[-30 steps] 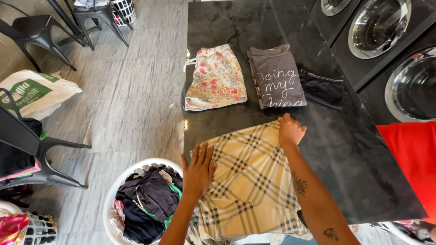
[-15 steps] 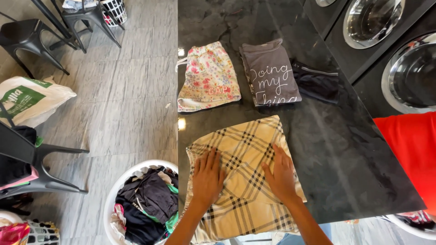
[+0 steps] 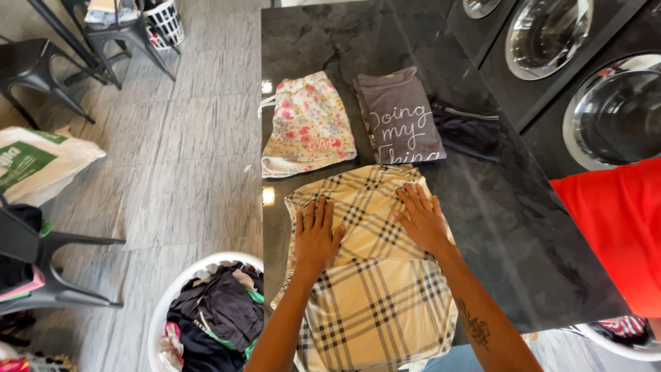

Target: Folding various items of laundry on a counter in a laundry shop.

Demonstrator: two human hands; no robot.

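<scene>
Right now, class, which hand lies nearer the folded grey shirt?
Right. The right hand lies flat just below the grey shirt; the left hand lies farther left, below the floral shorts.

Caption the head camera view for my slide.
Both hands, left and right, press flat on a cream plaid garment.

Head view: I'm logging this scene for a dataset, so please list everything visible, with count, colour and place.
Plaid cloth: one, cream with dark checks, near counter edge under both hands.
Floral shorts: one, folded, behind it, left.
Grey shirt: one, folded, beside the shorts.
Dark garment: one, right of the shirt.
Counter: one, black stone.
Washer doors: three, steel, top right.
Basket: one, white, full of dark clothes, on floor.
Chairs: several, black, left.
Bag: one, white and green, floor.
Left hand: flat on the cloth.
Right hand: flat on the cloth.
</scene>
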